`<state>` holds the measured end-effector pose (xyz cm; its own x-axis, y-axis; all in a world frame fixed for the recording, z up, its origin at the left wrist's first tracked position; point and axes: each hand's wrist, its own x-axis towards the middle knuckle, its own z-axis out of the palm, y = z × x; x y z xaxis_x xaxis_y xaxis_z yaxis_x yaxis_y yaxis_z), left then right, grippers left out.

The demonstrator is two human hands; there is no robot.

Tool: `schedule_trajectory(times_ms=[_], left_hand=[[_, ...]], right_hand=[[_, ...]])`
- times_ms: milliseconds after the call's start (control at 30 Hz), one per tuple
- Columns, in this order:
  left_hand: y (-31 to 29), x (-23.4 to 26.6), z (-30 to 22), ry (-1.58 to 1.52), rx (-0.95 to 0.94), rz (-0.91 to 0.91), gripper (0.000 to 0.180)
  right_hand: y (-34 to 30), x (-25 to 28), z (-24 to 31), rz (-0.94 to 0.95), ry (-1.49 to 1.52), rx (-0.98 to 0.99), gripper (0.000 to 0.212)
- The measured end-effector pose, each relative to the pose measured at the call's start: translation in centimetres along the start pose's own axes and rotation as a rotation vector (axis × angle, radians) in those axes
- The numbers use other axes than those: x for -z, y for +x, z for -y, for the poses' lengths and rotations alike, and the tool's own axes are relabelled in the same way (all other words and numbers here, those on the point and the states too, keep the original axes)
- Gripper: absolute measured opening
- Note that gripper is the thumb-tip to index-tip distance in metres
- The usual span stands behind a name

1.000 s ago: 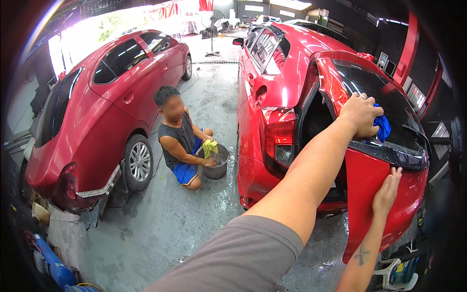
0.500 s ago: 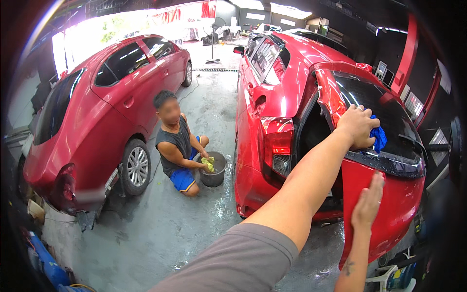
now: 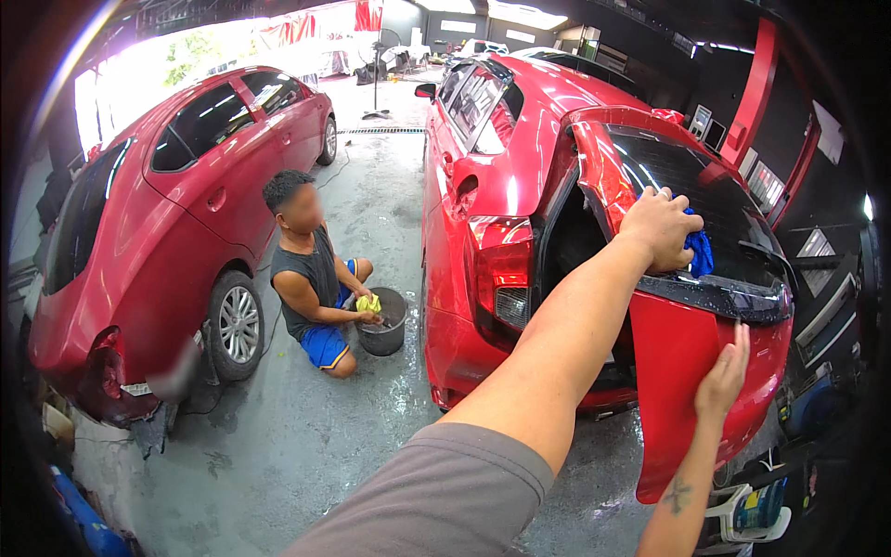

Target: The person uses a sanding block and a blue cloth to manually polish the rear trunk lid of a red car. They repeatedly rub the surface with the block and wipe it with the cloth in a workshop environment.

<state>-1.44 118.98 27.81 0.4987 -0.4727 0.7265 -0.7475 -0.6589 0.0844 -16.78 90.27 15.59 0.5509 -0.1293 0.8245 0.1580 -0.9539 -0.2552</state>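
My left hand (image 3: 659,232) is closed around a bunched blue cloth (image 3: 701,251). It presses at the edge of the dark rear window (image 3: 733,204), just above a wet black trim strip (image 3: 715,295). The red tailgate (image 3: 670,357) stands partly raised on the red car (image 3: 557,102). Lower down, my right hand (image 3: 724,376) has its fingers stretched out, the palm side toward the tailgate's red panel; whether it touches cannot be told. The tail light (image 3: 501,265) and a dark opening behind the tailgate lie left of my left arm.
A co-worker (image 3: 311,269) squats on the wet floor (image 3: 306,446), wringing a yellow cloth (image 3: 369,304) over a dark bucket (image 3: 385,330). Another red car (image 3: 200,223) stands at the left. A standing fan (image 3: 376,84) is farther back. A white plastic stool (image 3: 752,515) sits at the lower right.
The whole view has shifted, so the scene sits farther left. My left hand still holds the cloth at the window. My right hand is a little higher relative to the panel.
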Motion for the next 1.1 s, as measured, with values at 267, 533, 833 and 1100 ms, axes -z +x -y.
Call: schedule_trajectory(times_ms=[267,533,833,1100], left_hand=[[-0.2,-0.6,0.9,0.003,-0.075,-0.153,0.055],[0.7,-1.1,-0.6,0.04,-0.069,-0.082,0.044],[-0.1,-0.4,-0.2,0.072,-0.031,-0.027,0.043],[0.1,-0.6,0.1,0.049,-0.075,-0.091,0.043]], right_hand=[[-6.7,-3.5,15.5,0.239,0.115,0.357,0.057],[-7.4,-2.8,15.6,0.248,0.036,0.315,0.07],[-4.8,-3.9,14.4,0.164,-0.156,0.155,0.068],[-1.0,-1.6,4.8,0.039,-0.078,-0.135,0.055]])
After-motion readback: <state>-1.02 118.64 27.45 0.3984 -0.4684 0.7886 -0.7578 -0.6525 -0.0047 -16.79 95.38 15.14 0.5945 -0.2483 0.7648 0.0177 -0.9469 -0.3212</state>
